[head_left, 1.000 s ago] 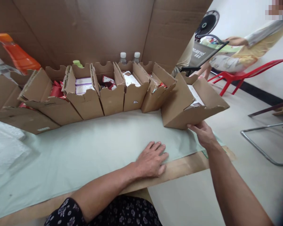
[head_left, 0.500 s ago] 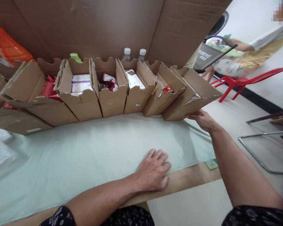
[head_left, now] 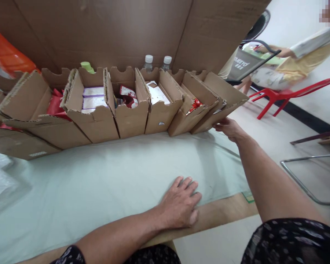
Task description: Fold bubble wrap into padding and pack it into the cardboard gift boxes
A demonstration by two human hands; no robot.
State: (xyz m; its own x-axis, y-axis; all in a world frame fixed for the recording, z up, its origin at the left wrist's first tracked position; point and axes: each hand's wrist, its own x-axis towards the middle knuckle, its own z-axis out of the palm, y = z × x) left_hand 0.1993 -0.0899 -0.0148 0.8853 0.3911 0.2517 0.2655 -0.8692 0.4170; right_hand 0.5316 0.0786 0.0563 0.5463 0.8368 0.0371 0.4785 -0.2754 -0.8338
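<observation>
My left hand (head_left: 180, 201) lies palm down with its fingers spread on the pale green cloth (head_left: 121, 176), close to the table's front edge. My right hand (head_left: 229, 130) is at the right end of the row, its fingers closed on the lower front corner of the rightmost cardboard box (head_left: 209, 121); some fingertips are hidden. That open-topped box stands against its neighbour, a cardboard box (head_left: 181, 123) with a red packet (head_left: 195, 105) inside. Further left in the row, a box (head_left: 161, 123) holds a white item (head_left: 157, 93).
More boxes hold dark red packets (head_left: 128, 96), white packs (head_left: 93, 97) and red material (head_left: 56, 104). Behind them stand a tall cardboard panel (head_left: 107, 33), capped bottles (head_left: 148, 62) and an orange bottle (head_left: 9, 51). Clear plastic (head_left: 0, 176) lies left. A person sits on a red chair (head_left: 280, 94) at right.
The rightmost box has shifted left and slightly back, closer to its neighbour, with my right hand moving along with it. My left hand stays flat on the cloth.
</observation>
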